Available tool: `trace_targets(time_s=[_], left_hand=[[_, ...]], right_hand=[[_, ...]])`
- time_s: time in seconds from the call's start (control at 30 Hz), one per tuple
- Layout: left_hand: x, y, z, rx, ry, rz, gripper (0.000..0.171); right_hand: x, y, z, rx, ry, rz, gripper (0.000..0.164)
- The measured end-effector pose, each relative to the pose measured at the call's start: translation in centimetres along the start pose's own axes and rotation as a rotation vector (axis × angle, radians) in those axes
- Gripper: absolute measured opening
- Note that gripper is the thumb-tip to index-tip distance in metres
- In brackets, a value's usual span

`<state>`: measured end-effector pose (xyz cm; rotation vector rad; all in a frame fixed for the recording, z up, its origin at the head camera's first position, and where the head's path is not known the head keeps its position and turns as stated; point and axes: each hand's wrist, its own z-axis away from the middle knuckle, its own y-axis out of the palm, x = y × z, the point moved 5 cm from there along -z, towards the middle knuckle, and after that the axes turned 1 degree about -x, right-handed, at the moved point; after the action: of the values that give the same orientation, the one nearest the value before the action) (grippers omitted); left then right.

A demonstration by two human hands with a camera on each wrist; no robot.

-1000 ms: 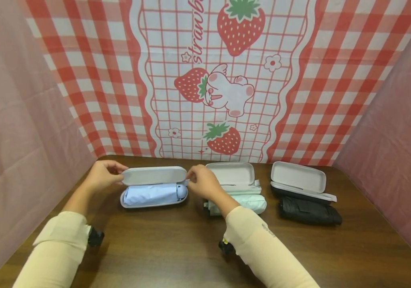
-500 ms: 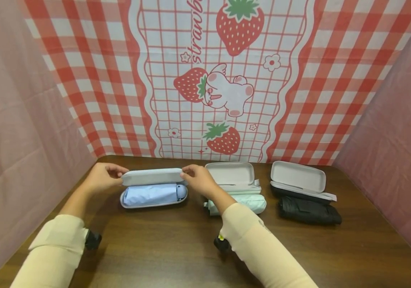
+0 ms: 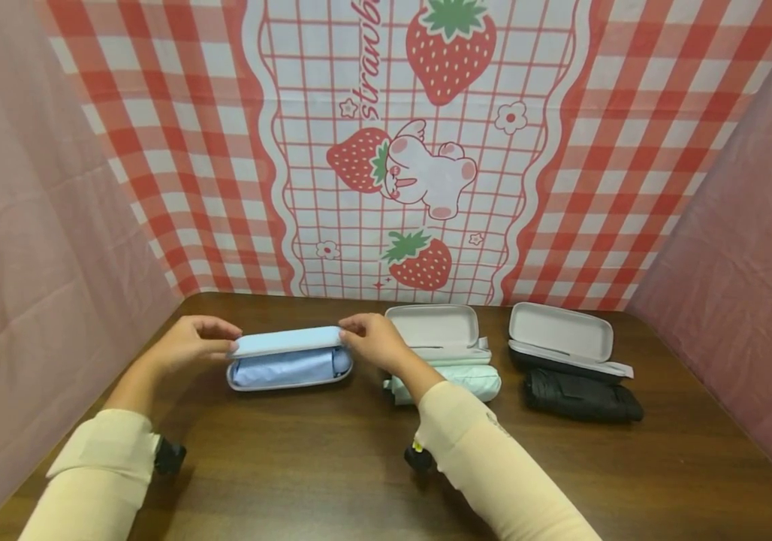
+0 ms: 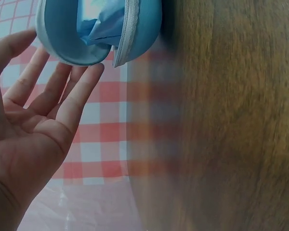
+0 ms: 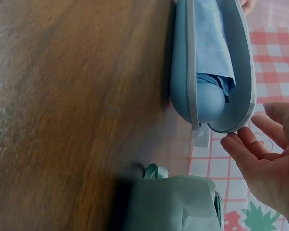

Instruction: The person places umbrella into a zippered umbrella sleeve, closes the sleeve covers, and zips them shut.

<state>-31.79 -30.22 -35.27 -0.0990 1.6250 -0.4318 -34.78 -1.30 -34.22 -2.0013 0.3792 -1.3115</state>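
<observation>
A light blue zippered case (image 3: 289, 388) lies on the table at the left, its lid (image 3: 287, 341) tilted partly down over a folded blue umbrella (image 3: 283, 370). My left hand (image 3: 198, 343) touches the lid's left end; in the left wrist view its fingers (image 4: 79, 98) spread fairly straight, tips at the lid's edge. At the other end, my right hand (image 3: 374, 342) has its fingertips on the lid's right corner. The right wrist view shows those fingers (image 5: 243, 153) slightly bent against the rim, and the umbrella's rounded handle (image 5: 211, 102) inside the case.
Right of the blue case, a mint case (image 3: 435, 330) stands open behind a folded mint umbrella (image 3: 463, 383), partly behind my right wrist. Farther right, a black case (image 3: 562, 338) stands open behind a folded black umbrella (image 3: 582, 397). A checked strawberry cloth (image 3: 420, 173) hangs behind the table.
The blue case's lid has swung forward and down from upright, so its outer face now shows and covers part of the umbrella. Both hands moved with it, the right one onto its corner.
</observation>
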Motion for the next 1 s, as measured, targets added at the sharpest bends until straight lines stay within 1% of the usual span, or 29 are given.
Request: trace_targets(time_s=[0.07, 0.13, 0.27, 0.37, 0.43, 0.5, 0.67, 0.87, 1.0], left_hand=[[0.2, 0.1, -0.1, 0.019, -0.016, -0.006, 0.045], [0.4, 0.2, -0.2, 0.035, -0.021, -0.033, 0.045], [0.6, 0.1, -0.2, 0.044, -0.007, -0.146, 0.041], [0.5, 0.0, -0.3, 0.037, 0.023, -0.239, 0.039], [0.6, 0.1, -0.5, 0.042, 0.038, -0.275, 0.038], [0.6, 0.3, -0.6, 0.047, 0.033, -0.272, 0.039], [0.7, 0.6, -0.5, 0.079, 0.001, -0.231, 0.044], [0.5, 1.1, -0.2, 0.120, -0.017, -0.231, 0.047], [0.6, 1.2, -0.2, 0.119, -0.049, -0.228, 0.050]], right_hand=[[0.0, 0.1, 0.0, 0.009, -0.024, 0.032, 0.021], [0.1, 0.2, 0.0, 0.017, -0.046, 0.060, 0.018], [0.3, 0.6, 0.1, 0.029, -0.087, 0.105, 0.013], [0.5, 0.8, 0.2, 0.023, -0.118, 0.150, 0.011], [0.7, 0.9, 0.4, 0.019, -0.138, 0.180, 0.011], [0.7, 1.0, 0.5, 0.025, -0.150, 0.193, 0.013], [0.6, 1.5, 0.7, 0.047, -0.141, 0.216, 0.019], [1.0, 2.1, 0.9, 0.056, -0.192, 0.300, 0.033], [1.1, 2.3, 1.0, 0.052, -0.215, 0.364, 0.035]])
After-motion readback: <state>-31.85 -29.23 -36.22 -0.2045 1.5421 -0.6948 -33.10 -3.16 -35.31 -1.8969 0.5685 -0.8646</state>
